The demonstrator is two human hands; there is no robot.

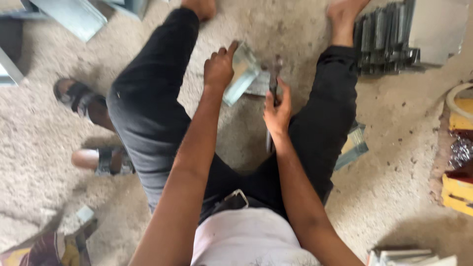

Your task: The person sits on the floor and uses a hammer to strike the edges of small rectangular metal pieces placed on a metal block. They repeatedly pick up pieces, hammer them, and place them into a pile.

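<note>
Seated on the floor, legs in black trousers spread wide, white shirt nearest to the camera. Between the knees, right hand closed around the handle of a dark tool, maybe pliers or a small hammer; too blurred to tell which, head of the tool resting on or just above the work. A little further, left hand curled on the edge of a shiny metal piece, fingers folded, thumb up, pressing the piece down, tilted, against the floor. Judged as the middle of a shaping or bending step: piece held firm, tool placed at its right end, stroke or squeeze not clearly done. For a following move, probably needed: steady hold from the left hand, fingers kept away from the tool head, and careful aim at the joint. Under the right thigh, another metal piece lying flat. At left, two sandals beside the left leg. Far at the top right, near the right foot, a stack of similar metal parts standing in a row.
</note>
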